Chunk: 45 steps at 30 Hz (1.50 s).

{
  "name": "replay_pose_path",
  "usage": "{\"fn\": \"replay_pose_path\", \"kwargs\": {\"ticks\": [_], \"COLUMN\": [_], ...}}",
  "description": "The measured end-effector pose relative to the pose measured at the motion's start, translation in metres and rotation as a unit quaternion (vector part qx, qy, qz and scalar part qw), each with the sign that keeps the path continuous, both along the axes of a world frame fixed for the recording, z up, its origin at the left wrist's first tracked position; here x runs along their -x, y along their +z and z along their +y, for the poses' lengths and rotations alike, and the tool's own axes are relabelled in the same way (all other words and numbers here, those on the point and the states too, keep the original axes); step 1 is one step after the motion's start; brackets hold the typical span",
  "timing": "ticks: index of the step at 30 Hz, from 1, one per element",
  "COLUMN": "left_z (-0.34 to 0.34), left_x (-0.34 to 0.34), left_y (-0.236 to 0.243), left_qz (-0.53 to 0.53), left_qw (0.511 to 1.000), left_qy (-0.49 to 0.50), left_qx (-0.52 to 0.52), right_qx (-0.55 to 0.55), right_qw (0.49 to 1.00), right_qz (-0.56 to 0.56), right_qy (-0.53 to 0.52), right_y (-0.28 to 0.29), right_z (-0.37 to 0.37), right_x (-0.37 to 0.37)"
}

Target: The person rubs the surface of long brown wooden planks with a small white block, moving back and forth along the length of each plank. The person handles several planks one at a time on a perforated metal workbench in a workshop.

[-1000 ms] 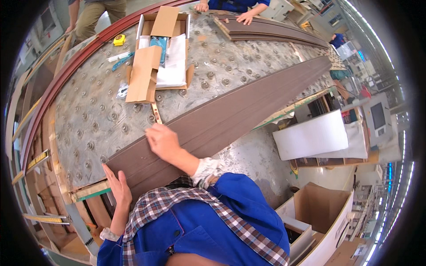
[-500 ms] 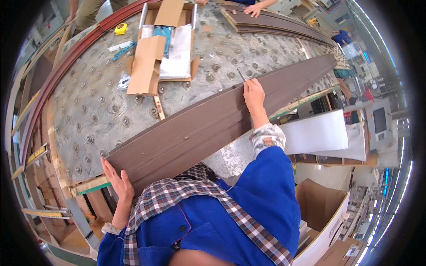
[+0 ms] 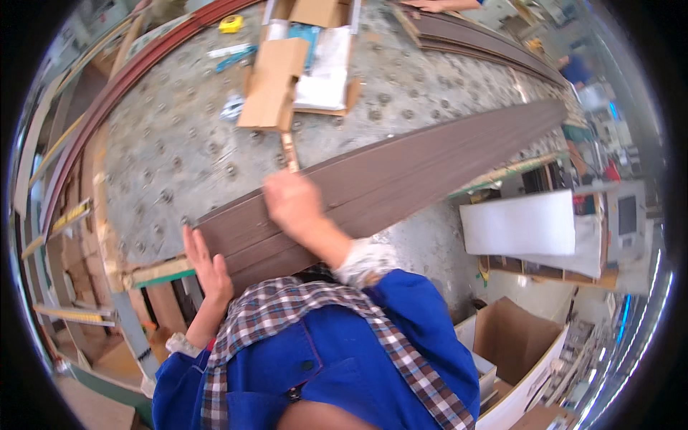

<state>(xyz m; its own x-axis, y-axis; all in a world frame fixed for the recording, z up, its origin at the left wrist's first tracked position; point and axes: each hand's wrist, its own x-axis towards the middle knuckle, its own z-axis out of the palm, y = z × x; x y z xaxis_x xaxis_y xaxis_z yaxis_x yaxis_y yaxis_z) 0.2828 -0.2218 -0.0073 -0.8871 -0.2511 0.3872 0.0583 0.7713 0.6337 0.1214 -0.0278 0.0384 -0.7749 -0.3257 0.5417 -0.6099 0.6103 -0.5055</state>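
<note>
A long dark brown grooved panel (image 3: 401,172) lies slantwise along the near side of the work table (image 3: 193,143). At its left end my left hand (image 3: 213,272) rests with fingers stretched out, touching the panel's end and holding nothing. My right hand (image 3: 295,204) is over the left part of the panel, closed in a fist and smeared by motion. The thin pointed tool that it held half a second ago is hidden in this fist now. Just beyond the fist a narrow wooden strip (image 3: 289,152) lies on the table.
An opened cardboard box (image 3: 274,82) stands at the far side, with a yellow tape measure (image 3: 231,24) left of it. More brown panels (image 3: 473,41) lie at the far right under another person's hand (image 3: 433,6). A large carton (image 3: 519,337) stands at lower right.
My right hand has swept left and nearer along the panel, from its middle to its left part. My left hand stays at the panel's end. The whole view has shifted a little.
</note>
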Motion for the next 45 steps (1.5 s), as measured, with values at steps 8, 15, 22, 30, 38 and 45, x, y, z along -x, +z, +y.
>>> {"fn": "replay_pose_path", "kwargs": {"ticks": [8, 15, 22, 30, 38, 45], "left_z": [-0.001, 0.011, 0.008, -0.006, -0.003, -0.005], "left_x": [-0.034, -0.026, -0.027, -0.048, -0.051, -0.05], "left_y": [0.009, -0.014, -0.024, -0.029, -0.034, -0.032], "left_qz": [0.081, 0.144, 0.119, 0.141, 0.135, 0.123], "left_qw": [0.983, 0.985, 0.988, 0.952, 0.961, 0.958], "left_qy": [-0.147, -0.095, -0.056, -0.19, -0.192, -0.186], "left_qx": [0.068, 0.02, 0.083, 0.194, 0.146, 0.18], "right_qx": [-0.219, -0.097, 0.062, -0.142, 0.008, -0.006], "right_qw": [0.941, 0.992, 0.988, 0.952, 0.999, 0.999], "right_qz": [0.024, -0.011, -0.089, 0.015, 0.027, -0.008], "right_qy": [-0.255, -0.078, 0.107, -0.27, -0.037, 0.043], "right_y": [0.003, 0.002, 0.005, 0.01, -0.018, 0.005], "right_z": [0.188, -0.023, -0.145, 0.095, -0.118, -0.142], "right_x": [0.093, -0.021, -0.069, 0.043, -0.07, -0.058]}}
